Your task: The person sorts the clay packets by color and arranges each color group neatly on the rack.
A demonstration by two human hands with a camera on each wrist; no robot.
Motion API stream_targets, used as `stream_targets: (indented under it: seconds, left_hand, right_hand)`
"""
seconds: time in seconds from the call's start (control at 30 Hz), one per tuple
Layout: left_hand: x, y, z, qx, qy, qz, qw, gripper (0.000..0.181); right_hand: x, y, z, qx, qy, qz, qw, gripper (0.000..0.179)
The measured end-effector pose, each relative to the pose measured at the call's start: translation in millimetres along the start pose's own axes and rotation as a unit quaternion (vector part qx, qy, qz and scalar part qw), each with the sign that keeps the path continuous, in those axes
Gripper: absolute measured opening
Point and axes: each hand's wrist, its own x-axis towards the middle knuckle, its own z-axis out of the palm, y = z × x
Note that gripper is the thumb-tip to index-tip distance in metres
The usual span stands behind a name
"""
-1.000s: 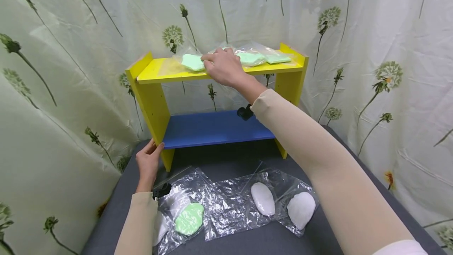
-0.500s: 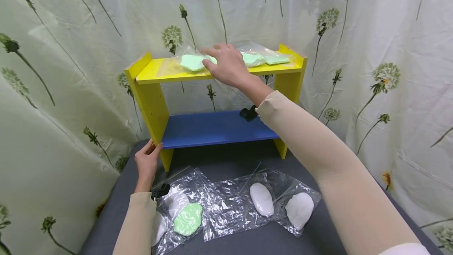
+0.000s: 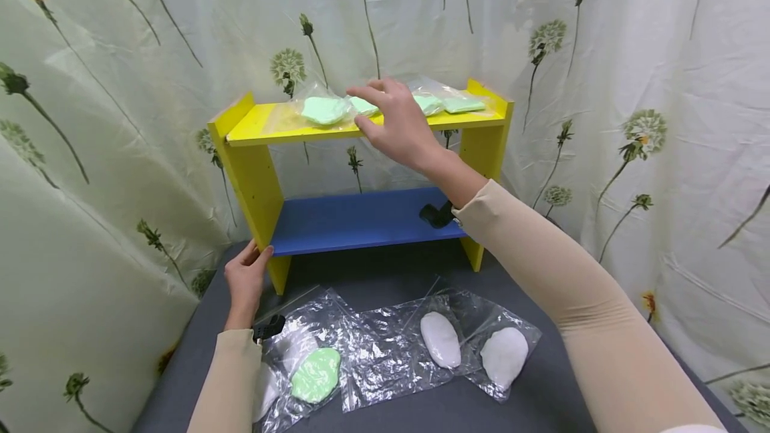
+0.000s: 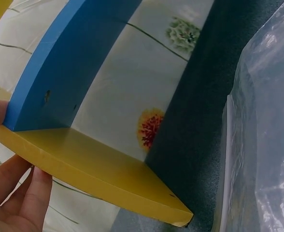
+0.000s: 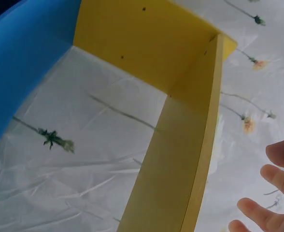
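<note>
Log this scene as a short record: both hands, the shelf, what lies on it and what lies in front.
Left hand: grips left side of shelf unit, beside blue board
Right hand: raised at top board, fingers apart, holding nothing
Shelf colours: yellow sides and top, blue lower board
On top: bagged pale green pieces, partly hidden by right hand
In front: clear bags with green piece and white pieces
Backdrop: flower-print curtain
</note>
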Motion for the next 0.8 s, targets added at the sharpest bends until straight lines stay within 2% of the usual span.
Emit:
stream_targets:
  seconds: [0.2,0.4,0.57,0.8]
  left_hand:
    - [-0.3,1.0,0.1,-0.005,0.000,0.002,1.0000,0.044]
    - [-0.5,1.9,0.2,-0.005,-0.003,-0.001,1.0000,0.042]
    - [-0.1,1.4,0.0,0.000,-0.004,-0.005,1.0000,0.042]
    - [1.1,1.5,-0.1,0.000,-0.001,-0.008,1.0000,0.042]
  right_hand:
    - [-22.9,-4.0,1.4,0.045,0.051,-0.044,0.9968,0.039]
    - [-48.3,-6.6,6.8,0.090,0.067,-0.062,0.9917,0.038]
    - [-69.7,-5.1,16.9,0.136,0.065,-0.053,0.9871,0.040]
    - [-103.3,-4.1,39.4,0.181,0.037,-0.042,0.9818,0.044]
